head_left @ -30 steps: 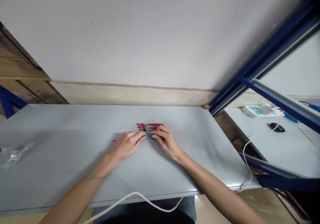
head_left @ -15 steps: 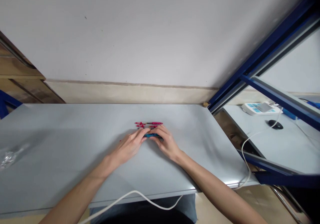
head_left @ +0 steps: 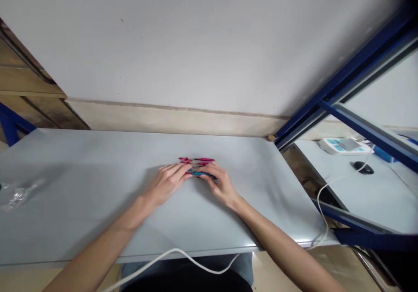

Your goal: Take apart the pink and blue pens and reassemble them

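Right hand: Here the right hand (head_left: 222, 182) was right in the thick of it, thumb and fingers pinching the right end of a blue pen (head_left: 197, 173).
Left hand: Over came the left hand (head_left: 169, 179), thumb and fingers drawn close at the pen's left end; whether they pinched it or a speck of red beside it could not be told.
Blue pen: It lay crosswise between the two hands, low over the table (head_left: 98, 222), its ends covered by fingers.
Pink pens: Just beyond the fingers, pink pens (head_left: 207, 159) lay roughly parallel; the farthest showed clear, the next was partly covered.
Far left: A crumpled clear plastic bag (head_left: 20, 196) sat well apart from the action.
Near edge: A white cable (head_left: 176, 250) looped across, in front of the person's lap.
Back: Behind the table rose a pale wall (head_left: 196, 52).
Right side: Beyond a blue frame (head_left: 310, 108), a black mouse (head_left: 363, 168) rested on another table (head_left: 375, 196).
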A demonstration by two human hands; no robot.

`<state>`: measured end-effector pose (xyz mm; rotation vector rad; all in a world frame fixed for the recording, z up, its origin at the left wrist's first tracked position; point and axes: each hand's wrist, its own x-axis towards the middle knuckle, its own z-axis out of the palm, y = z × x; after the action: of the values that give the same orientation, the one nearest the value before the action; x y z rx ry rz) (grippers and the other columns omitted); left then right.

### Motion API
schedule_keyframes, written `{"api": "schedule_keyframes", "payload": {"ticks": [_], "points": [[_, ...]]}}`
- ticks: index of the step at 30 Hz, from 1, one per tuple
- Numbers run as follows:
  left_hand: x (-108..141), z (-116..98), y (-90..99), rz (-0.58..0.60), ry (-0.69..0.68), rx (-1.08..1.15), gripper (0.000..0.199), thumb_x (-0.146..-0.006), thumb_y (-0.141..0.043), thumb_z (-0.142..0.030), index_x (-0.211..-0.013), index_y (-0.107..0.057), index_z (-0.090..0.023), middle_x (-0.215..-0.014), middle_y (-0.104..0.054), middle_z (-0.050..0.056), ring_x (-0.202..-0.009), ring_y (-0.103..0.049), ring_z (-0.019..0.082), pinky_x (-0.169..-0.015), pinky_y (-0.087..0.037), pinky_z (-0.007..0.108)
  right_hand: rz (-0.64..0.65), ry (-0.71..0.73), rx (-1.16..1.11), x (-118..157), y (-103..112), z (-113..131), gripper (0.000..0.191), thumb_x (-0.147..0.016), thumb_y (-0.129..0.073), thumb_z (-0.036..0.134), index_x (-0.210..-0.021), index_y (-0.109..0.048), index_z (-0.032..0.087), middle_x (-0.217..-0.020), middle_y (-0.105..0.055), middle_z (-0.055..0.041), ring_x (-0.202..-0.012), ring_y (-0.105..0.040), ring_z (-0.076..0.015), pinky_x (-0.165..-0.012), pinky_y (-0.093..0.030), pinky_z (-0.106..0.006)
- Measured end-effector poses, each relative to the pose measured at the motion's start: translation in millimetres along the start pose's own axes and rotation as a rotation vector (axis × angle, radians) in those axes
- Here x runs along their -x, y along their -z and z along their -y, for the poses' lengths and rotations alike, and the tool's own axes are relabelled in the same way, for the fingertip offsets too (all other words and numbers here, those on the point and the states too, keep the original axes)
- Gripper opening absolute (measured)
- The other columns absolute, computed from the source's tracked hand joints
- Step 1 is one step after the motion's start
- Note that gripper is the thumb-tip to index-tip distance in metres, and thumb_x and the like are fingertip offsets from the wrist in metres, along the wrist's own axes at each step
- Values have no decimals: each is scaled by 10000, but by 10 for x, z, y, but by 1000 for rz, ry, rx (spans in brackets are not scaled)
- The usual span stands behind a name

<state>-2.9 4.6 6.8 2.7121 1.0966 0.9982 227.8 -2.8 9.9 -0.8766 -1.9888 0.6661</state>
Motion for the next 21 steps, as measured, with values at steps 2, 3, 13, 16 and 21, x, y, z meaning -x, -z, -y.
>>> {"api": "schedule_keyframes", "payload": {"ticks": [2, 3, 13, 16, 21], "points": [[12, -2, -16, -7, 21, 7, 193, -1061, -491, -298, -1094, -641, -181, -962, -714, 45, -822, -705, 180, -754, -561, 302, -35, -17, -5, 12, -9, -8, 183, -1039, -546, 282, -1133, -698, 245, -1050, -734, -69, -995, -660, -227, -930, -505, -411], [18, -9, -27, -5, 26, 20, 197, -1063, -485, -294, -1068, -645, -180, -950, -706, 42, -809, -698, 172, -739, -551, 291, -56, -24, -6, 20, -15, -12, 168, -1034, -560, 290, -1117, -697, 240, -1037, -733, -68, -976, -662, -224, -920, -505, -403], [-26, -133, -23, 24, -47, -17, 185, -1060, -489, -268, -1017, -647, -181, -918, -667, 45, -837, -665, 177, -733, -509, 294, -57, -168, 142, 74, -113, -35, 519, -1085, -409, 405, -644, -582, 193, -605, -553, -12, -610, -515, -168, -685, -427, -322], [2, -103, -39, 59, 0, -48, 165, -1060, -490, -278, -1053, -632, -195, -933, -679, 37, -797, -677, 176, -683, -498, 286, -51, -192, 107, 64, -118, -4, 416, -1076, -443, 401, -787, -654, 190, -742, -637, -37, -695, -574, -180, -712, -453, -316], [52, -9, -57, 106, 79, 28, 141, -1058, -502, -307, -1099, -602, -215, -970, -697, 16, -793, -695, 178, -698, -511, 292, 4, -123, -17, 62, -82, 39, 271, -1033, -566, 335, -1286, -608, 249, -1219, -677, -89, -1095, -632, -227, -947, -495, -364]]}}
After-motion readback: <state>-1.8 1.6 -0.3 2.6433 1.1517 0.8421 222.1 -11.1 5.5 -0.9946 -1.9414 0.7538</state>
